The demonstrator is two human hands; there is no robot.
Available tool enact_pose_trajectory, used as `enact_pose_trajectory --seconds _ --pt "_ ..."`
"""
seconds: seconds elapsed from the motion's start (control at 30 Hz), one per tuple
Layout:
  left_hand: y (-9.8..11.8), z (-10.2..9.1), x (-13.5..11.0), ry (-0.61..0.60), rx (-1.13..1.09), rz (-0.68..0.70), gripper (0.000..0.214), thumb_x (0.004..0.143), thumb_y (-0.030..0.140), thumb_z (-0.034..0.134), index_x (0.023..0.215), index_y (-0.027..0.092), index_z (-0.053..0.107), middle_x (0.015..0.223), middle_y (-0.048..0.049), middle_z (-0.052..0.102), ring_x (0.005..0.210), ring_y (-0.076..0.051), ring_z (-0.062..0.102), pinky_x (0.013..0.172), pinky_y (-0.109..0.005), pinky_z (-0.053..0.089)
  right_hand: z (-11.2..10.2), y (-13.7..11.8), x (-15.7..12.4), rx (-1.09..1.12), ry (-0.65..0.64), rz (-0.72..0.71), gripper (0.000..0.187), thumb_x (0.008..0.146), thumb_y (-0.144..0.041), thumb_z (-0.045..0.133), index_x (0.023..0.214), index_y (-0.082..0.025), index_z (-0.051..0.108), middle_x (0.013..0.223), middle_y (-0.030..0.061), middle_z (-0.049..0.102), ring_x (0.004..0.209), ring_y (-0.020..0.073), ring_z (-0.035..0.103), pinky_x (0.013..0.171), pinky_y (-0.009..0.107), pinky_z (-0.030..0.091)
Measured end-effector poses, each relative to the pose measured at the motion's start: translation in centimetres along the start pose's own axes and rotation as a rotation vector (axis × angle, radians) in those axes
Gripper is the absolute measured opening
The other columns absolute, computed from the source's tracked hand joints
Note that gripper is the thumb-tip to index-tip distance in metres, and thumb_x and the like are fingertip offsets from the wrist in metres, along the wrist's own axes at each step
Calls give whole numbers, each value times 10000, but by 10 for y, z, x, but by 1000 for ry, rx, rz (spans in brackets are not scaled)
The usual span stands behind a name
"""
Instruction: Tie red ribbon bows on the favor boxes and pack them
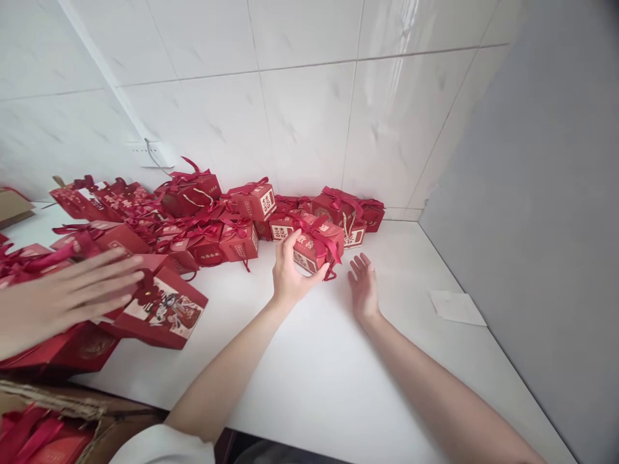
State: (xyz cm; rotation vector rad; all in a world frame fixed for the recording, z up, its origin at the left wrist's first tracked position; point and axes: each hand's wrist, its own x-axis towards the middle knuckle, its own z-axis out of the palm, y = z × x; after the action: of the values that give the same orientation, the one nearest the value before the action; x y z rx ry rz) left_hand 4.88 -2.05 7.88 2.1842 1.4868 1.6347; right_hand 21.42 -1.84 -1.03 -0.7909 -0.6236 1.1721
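**Fig.** The left hand (pixel 290 270) is clamping thumb and fingers on the near-left side of a red gift box (pixel 316 248). The box is sitting on the white counter (pixel 338 374) toward its back right corner, against a row of similar boxes (pixel 242 222). The right hand (pixel 363 287) is lying just beside it, fingers apart, holding nothing. Likely hazard: the one-sided grip is risking a tilt, and the ribbon (pixel 323 233) may be catching on neighbours and toppling them. Another person's hand (pixel 68 296) is hovering over flat boxes (pixel 164 312) near the left edge
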Motion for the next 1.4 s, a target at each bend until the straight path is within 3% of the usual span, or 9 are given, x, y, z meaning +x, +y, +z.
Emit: enact_pose_trajectory --seconds 0.1,0.27,0.47,0.73,0.97,1.03,1.17,1.27,1.4 --pt "-4 -6 -20 -121 -42 -111 878 738 443 753 1468 252 305 1415 -132 457 1302 -295 489 1068 -425 443 1 -4 -8 -128 -45 -124 598 896 -708 415 1395 -381 454 1562 -11 363 1453 224 302 1205 476 146" --pt "-15 -19 -38 -504 -153 -211 995 747 495 753 1544 279 198 1539 -115 374 1382 -308 422 1139 -442 362 6 -7 -21 -119 -321 -111 618 945 -673 346 1462 -337 382 1484 58 488 1388 271 434 1157 527 298" --pt "-25 -28 -32 -497 -273 -230 675 905 503 570 1493 267 338 1495 -97 454 1392 -268 414 1150 -426 331 7 -6 -23 -32 -456 -14 572 984 -605 336 1472 -308 356 1458 63 527 1343 280 499 1161 549 307" --pt "-56 -12 -26 -732 -708 -573 552 899 532 568 1304 157 563 1341 -107 618 1293 -294 521 1112 -421 366 5 -8 -22 -361 -560 -82 676 911 -497 603 1491 -306 313 1553 48 386 1401 251 416 1184 440 308" --pt "-66 7 -33 -491 -788 -500 455 851 491 641 1156 156 600 1170 -103 680 1039 -259 647 888 -363 499 4 -1 -13 -597 11 -199 577 830 -567 662 1274 -228 517 1346 117 547 1171 272 548 958 429 468" --pt "-68 12 -35 -365 -711 -504 418 840 491 653 1106 172 605 1150 -98 674 1016 -247 650 864 -352 510 3 -5 -11 -564 24 -189 414 887 -593 565 1030 -209 622 1002 80 671 849 224 617 735 363 500" --pt "-79 16 -34 -27 -563 -571 395 875 493 602 1151 212 582 1278 -99 607 1215 -243 560 1056 -383 414 -1 -11 -9 -453 7 -207 615 980 -594 350 517 -217 497 499 3 480 507 156 459 563 319 392" --pt "-85 10 -27 -1 -594 -600 484 925 582 460 1175 190 596 1299 -130 604 1255 -261 547 1079 -408 403 -1 -10 -9 -416 23 -249 531 969 -574 415 600 -215 545 653 18 584 642 171 541 665 319 425" --pt "-77 -1 -21 -230 -737 -530 566 892 621 496 1228 178 596 1283 -129 632 1196 -276 594 1008 -392 464 3 -8 -12 -411 -93 -225 372 938 -582 486 1037 -257 634 1290 46 610 1195 231 542 982 364 405"
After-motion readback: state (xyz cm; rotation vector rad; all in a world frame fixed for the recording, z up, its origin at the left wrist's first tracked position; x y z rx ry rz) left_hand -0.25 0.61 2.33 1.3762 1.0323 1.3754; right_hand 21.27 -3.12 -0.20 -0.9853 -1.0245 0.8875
